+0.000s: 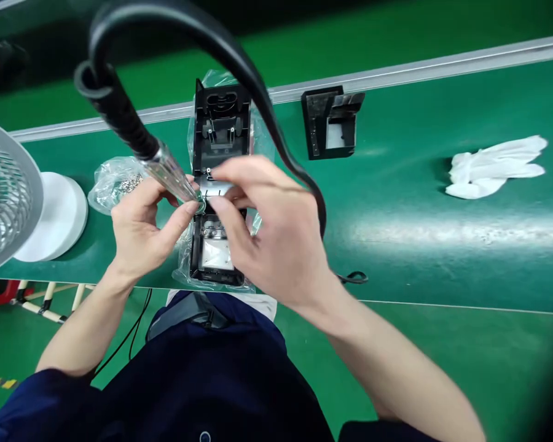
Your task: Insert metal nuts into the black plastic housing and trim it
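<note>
Boxy casing (pixel 221 141) in black plastic, left hand (pixel 145 230) pinched at clear tapered tool's (pixel 168 173) tip, right hand (pixel 279 230) curled, grip unclear

On the person's right, a broad green tabletop (pixel 396 202) is stretching between the small black open box (pixel 316 132) and the white fabric gloves (pixel 493 167), giving a hand wide passage. A thick black cable (pixel 253 77) is arching over the long black plastic housing (pixel 221 147) and dropping past the right hand (pixel 281 233), hindering sideways reach. A black-sleeved tool with a shiny barrel (pixel 166 169) is slanting toward the left hand (pixel 142 230), blocking the upper left approach. Both hands are crowding the housing's middle. A grey fan cage (pixel 7 196) is obstructing the far left.
</note>
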`<state>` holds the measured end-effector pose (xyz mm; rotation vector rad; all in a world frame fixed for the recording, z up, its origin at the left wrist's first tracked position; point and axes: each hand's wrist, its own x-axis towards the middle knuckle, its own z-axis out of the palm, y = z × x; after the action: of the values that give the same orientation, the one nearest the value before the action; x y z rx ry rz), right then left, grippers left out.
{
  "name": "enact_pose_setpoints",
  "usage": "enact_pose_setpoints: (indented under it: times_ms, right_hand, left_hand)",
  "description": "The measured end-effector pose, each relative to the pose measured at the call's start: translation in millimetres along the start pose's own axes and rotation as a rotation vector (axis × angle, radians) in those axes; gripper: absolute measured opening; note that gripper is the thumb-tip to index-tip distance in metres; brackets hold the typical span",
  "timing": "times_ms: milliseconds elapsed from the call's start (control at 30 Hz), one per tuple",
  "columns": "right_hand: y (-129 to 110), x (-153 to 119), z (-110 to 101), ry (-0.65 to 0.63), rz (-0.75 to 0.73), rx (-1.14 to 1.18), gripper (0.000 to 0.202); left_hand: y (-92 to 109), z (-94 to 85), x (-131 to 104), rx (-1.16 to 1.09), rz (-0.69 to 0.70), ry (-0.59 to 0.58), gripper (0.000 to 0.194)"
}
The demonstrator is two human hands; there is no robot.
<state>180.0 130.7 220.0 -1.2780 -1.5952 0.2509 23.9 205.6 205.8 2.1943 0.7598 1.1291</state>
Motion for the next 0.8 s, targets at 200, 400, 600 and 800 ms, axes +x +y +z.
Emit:
enact_pose_setpoints:
  times_ms: [200,400,600,800]
  right_hand:
    - [23,-89,13,0.013,0.011,-0.180,0.007]
    - [31,-89,27,-0.057,0.115,-0.198,0.020]
    - [53,-87,33,0.067,0.335,-0.416,0.030]
    - [55,-106,31,-0.215,0.784,-0.229,0.039]
  left_hand:
    - [-2,2.3,-1,-0.042,0.105,0.030,0.013]
    - [-6,0.8,2,-0.031,0.132,0.065,0.018]
    - [-10,-4.2,1,-0.079,0.094,0.071,0.021]
    - [-13,-1.8,2,-0.114,0.130,0.075,0.021]
